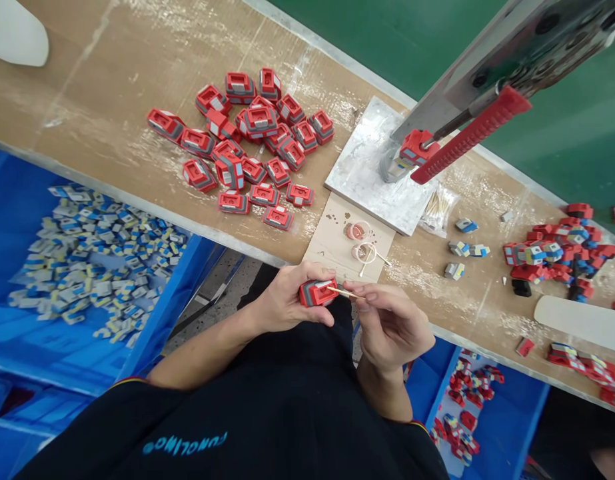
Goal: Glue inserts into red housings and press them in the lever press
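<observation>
The left hand (292,293) grips a red part (312,297) just off the near edge of the table (112,80), and the right hand (394,323) pinches a thin stick (344,293) with its tip at the part's top, apparently dabbing it, which calls for a steady hold and light tip control. Near that edge, small cups (348,231) hold reddish stuff; below it, the left bin (87,363) holds grey, blue and yellow pieces, the right bin (512,413) mostly red ones.
</observation>
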Demonstrator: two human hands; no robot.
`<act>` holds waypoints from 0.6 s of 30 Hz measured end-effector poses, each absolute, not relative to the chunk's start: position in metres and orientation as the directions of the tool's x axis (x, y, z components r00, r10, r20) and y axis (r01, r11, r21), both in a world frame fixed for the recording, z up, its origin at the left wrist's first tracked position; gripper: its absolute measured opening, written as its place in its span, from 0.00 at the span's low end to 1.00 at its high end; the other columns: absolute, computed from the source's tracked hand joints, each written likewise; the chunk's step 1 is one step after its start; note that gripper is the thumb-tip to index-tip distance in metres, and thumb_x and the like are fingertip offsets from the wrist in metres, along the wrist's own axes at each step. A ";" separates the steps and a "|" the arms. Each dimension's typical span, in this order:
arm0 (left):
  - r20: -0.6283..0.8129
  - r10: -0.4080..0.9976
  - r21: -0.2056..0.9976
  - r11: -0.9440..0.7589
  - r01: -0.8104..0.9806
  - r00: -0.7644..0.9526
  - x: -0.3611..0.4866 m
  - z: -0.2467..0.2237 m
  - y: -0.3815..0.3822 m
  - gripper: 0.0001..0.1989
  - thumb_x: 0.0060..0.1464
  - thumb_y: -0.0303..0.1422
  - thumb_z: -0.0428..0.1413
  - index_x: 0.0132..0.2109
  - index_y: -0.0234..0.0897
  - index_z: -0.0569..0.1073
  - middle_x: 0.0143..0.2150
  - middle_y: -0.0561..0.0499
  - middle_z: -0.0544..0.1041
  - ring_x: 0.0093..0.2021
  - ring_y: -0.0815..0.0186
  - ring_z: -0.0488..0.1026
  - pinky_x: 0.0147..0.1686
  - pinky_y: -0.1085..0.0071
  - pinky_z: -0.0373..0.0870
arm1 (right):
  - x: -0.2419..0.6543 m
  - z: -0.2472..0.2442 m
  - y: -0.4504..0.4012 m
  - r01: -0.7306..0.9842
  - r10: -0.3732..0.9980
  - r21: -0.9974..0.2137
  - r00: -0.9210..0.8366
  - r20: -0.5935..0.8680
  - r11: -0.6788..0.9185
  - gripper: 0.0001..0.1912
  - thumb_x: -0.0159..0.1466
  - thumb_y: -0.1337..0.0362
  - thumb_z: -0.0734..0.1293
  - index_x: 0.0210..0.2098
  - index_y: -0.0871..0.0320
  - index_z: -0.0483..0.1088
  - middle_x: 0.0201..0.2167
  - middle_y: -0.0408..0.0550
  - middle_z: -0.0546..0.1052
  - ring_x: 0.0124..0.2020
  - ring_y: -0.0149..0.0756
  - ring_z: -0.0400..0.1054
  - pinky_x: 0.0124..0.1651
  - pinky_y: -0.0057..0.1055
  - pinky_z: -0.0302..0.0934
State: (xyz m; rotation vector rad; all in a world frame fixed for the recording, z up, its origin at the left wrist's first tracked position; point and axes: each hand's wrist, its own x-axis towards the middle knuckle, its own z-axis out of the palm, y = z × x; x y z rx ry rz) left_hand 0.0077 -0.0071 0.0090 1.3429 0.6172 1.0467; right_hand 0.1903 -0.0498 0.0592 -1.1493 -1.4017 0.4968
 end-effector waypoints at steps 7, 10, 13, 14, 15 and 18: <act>0.189 0.884 0.977 -0.129 -0.167 0.427 0.004 0.016 -0.004 0.27 0.53 0.52 0.74 0.50 0.38 0.79 0.41 0.45 0.85 0.35 0.63 0.81 0.39 0.70 0.79 | 0.186 0.062 -0.049 0.428 0.817 -0.787 0.168 0.552 0.444 0.16 0.67 0.77 0.74 0.48 0.50 0.79 0.35 0.42 0.86 0.35 0.41 0.86 0.37 0.39 0.85; 0.140 0.893 0.983 -0.074 -0.167 0.427 0.002 0.016 -0.003 0.27 0.52 0.51 0.74 0.49 0.37 0.80 0.38 0.46 0.85 0.33 0.65 0.80 0.36 0.72 0.78 | 0.193 0.064 -0.047 0.414 0.815 -0.792 0.174 0.553 0.449 0.15 0.67 0.76 0.73 0.48 0.50 0.79 0.35 0.43 0.86 0.35 0.42 0.85 0.36 0.40 0.84; 0.079 0.897 0.959 0.050 -0.278 0.434 0.003 0.014 -0.002 0.27 0.52 0.51 0.74 0.49 0.38 0.79 0.38 0.46 0.86 0.31 0.66 0.80 0.33 0.72 0.77 | 0.216 0.064 -0.038 0.451 0.771 -0.779 0.260 0.581 0.436 0.10 0.67 0.73 0.74 0.44 0.51 0.80 0.31 0.42 0.83 0.31 0.39 0.82 0.32 0.37 0.78; 0.058 0.897 0.938 0.101 -0.333 0.437 0.004 0.013 -0.002 0.27 0.53 0.52 0.74 0.49 0.38 0.79 0.40 0.44 0.87 0.31 0.66 0.80 0.32 0.73 0.77 | 0.224 0.063 -0.033 0.494 0.767 -0.768 0.270 0.582 0.408 0.09 0.68 0.73 0.74 0.42 0.51 0.80 0.30 0.41 0.83 0.30 0.38 0.80 0.31 0.35 0.76; 0.039 0.897 0.911 0.149 -0.384 0.440 0.005 0.012 -0.001 0.27 0.53 0.53 0.73 0.49 0.38 0.79 0.42 0.42 0.87 0.31 0.66 0.81 0.30 0.73 0.77 | 0.233 0.060 -0.028 0.548 0.779 -0.747 0.250 0.575 0.375 0.08 0.68 0.72 0.74 0.41 0.51 0.79 0.30 0.41 0.83 0.29 0.36 0.79 0.30 0.34 0.73; -0.008 0.901 0.839 0.241 -0.487 0.433 0.009 0.011 0.001 0.29 0.55 0.55 0.71 0.49 0.35 0.78 0.49 0.36 0.87 0.31 0.65 0.83 0.26 0.75 0.77 | 0.248 0.051 -0.014 0.708 0.863 -0.629 0.056 0.503 0.320 0.07 0.69 0.72 0.72 0.39 0.52 0.78 0.32 0.42 0.84 0.30 0.34 0.76 0.32 0.32 0.69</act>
